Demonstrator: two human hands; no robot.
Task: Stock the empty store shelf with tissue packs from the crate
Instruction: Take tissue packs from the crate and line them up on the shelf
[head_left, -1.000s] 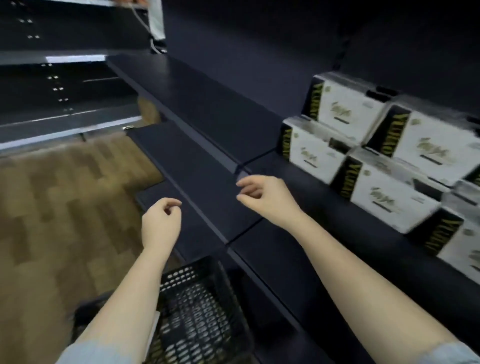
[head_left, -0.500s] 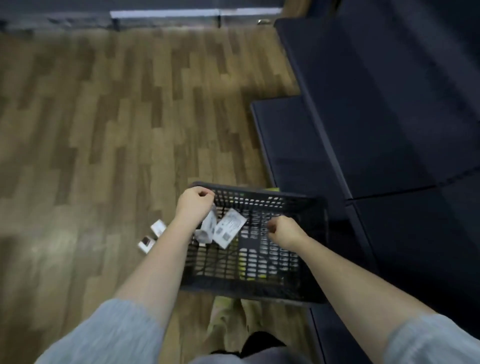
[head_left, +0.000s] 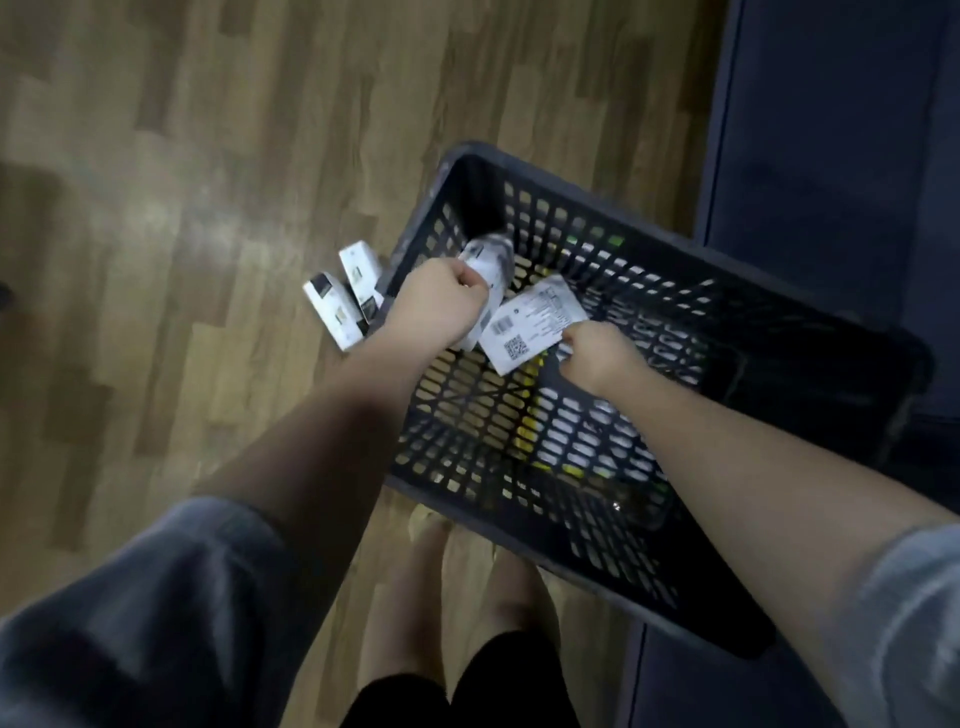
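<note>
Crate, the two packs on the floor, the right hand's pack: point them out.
crate (head_left: 644, 234): head view, far rim.
floor packs (head_left: 335, 312): head view, nearer pack's white face.
right hand's pack (head_left: 530, 325): head view, printed back with barcode.

The crate stood on the floor, with the shelf base to its right. Two tissue packs lay on the floor just left of the crate's far left corner. Over the crate, the left hand held one pack and the right hand another (side by side, touching). The person's feet were at the crate's near side.
</note>
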